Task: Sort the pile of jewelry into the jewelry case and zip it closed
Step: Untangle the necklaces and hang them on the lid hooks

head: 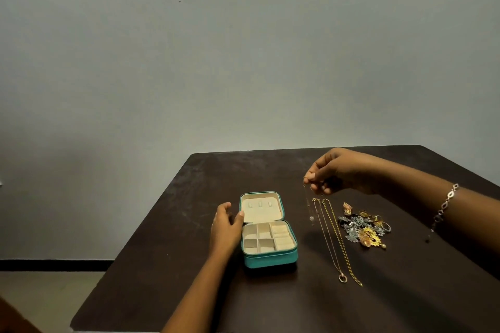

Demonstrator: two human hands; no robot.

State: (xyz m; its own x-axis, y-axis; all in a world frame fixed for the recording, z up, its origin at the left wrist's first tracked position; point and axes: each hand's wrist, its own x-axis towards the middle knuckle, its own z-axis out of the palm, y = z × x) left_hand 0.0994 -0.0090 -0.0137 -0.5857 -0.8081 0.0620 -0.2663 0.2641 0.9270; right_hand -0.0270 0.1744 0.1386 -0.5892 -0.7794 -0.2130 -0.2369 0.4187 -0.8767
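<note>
A teal jewelry case (270,258) lies open on the dark table, its cream lid (261,209) up and its cream compartments bare. My left hand (226,224) rests against the case's left side, thumb touching the lid's edge. My right hand (334,171) is raised right of the case and pinches a thin chain with a small pearl pendant (311,217) that hangs down. Two longer chains, a pink-gold one (328,240) and a yellow-gold one (341,242), lie on the table below that hand. A pile of brooches, earrings and rings (364,228) sits further right.
The dark brown table (189,265) has its left edge and far edge in view, with a grey wall behind. A link bracelet (446,204) is on my right wrist. A floor strip shows at the lower left.
</note>
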